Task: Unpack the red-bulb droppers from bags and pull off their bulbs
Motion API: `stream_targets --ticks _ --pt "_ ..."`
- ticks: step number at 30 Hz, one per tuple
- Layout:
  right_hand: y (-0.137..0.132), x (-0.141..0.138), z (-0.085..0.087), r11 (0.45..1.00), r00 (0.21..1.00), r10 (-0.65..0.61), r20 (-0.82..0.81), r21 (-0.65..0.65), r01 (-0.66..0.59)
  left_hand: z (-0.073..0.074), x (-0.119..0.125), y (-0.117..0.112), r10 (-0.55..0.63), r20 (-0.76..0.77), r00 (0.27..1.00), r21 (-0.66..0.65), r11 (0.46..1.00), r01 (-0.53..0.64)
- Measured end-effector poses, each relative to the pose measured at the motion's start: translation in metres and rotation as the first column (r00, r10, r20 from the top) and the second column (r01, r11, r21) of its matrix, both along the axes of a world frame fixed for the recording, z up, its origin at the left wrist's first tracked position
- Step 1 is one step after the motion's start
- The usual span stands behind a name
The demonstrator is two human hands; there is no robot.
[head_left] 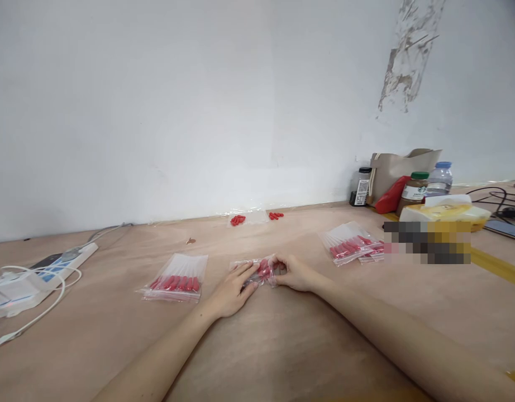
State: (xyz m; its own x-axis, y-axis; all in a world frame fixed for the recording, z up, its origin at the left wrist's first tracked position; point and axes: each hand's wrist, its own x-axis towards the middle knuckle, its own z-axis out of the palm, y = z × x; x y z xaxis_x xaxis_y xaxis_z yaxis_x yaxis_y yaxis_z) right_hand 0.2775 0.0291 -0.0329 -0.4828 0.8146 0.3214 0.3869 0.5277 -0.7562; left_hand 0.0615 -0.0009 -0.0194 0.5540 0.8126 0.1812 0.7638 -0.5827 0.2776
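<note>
Between my hands lies a clear plastic bag (264,270) with red pieces inside, flat on the table. My left hand (233,290) rests on the bag's left part with its fingers stretched out, hiding some of it. At the bag's right edge, my right hand (297,273) pinches the plastic between thumb and fingers. To the left is a stack of clear zip bags (173,277) holding red pieces. A similar pile of bags (353,244) lies off to the right.
Near the wall are a clear bag with red pieces (238,220) and a few loose red pieces (276,215). A power strip (43,282) with white cables is at left. Jars, a beige bag (402,170) and a tissue pack (444,211) stand at right.
</note>
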Motion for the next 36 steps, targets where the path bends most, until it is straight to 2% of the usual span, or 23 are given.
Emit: stream_targets --ticks 3,8,12,14,20,24,29,32,34,36 --pt "0.002 -0.002 -0.002 1.0 1.0 0.004 -0.03 -0.018 -0.005 0.0 0.001 0.0 0.005 -0.014 1.0 0.003 1.0 -0.005" --pt "0.007 0.001 0.0 0.983 0.976 0.104 -0.19 -0.128 -0.129 0.0 0.0 -0.001 0.009 -0.022 1.0 0.0 1.0 -0.009" --pt "0.009 0.015 0.011 0.952 0.979 0.107 -0.172 -0.266 -0.15 0.001 -0.002 -0.002 0.007 -0.036 0.999 -0.001 1.0 -0.007" --pt "0.009 0.021 0.015 0.944 0.982 0.109 -0.152 -0.293 -0.15 0.001 -0.003 -0.002 0.006 -0.05 0.999 0.005 1.0 -0.006" --pt "0.009 0.024 0.011 0.966 0.984 0.163 -0.073 -0.19 -0.175 0.001 -0.003 -0.001 0.007 -0.082 0.997 0.008 1.0 -0.006" --pt "0.007 0.033 0.01 0.986 0.995 0.086 -0.041 -0.137 -0.091 0.003 -0.002 -0.002 0.01 -0.078 0.997 0.008 1.0 -0.01" --pt "-0.003 0.066 0.015 0.993 0.996 -0.039 0.084 -0.107 0.048 0.002 -0.003 0.0 0.001 -0.073 0.997 0.015 1.0 0.0" --pt "-0.008 0.079 0.012 0.99 0.983 -0.137 0.123 0.026 0.135 0.001 -0.003 0.001 0.001 -0.064 0.998 0.013 1.0 0.0" --pt "-0.009 0.081 0.007 0.988 0.984 -0.141 0.113 0.075 0.133 0.001 -0.003 0.001 0.006 -0.058 0.998 0.013 1.0 -0.005" --pt "-0.01 0.078 0.004 0.996 0.994 -0.079 0.074 0.042 0.076 0.001 -0.004 0.0 0.013 -0.054 0.998 0.009 1.0 -0.012"
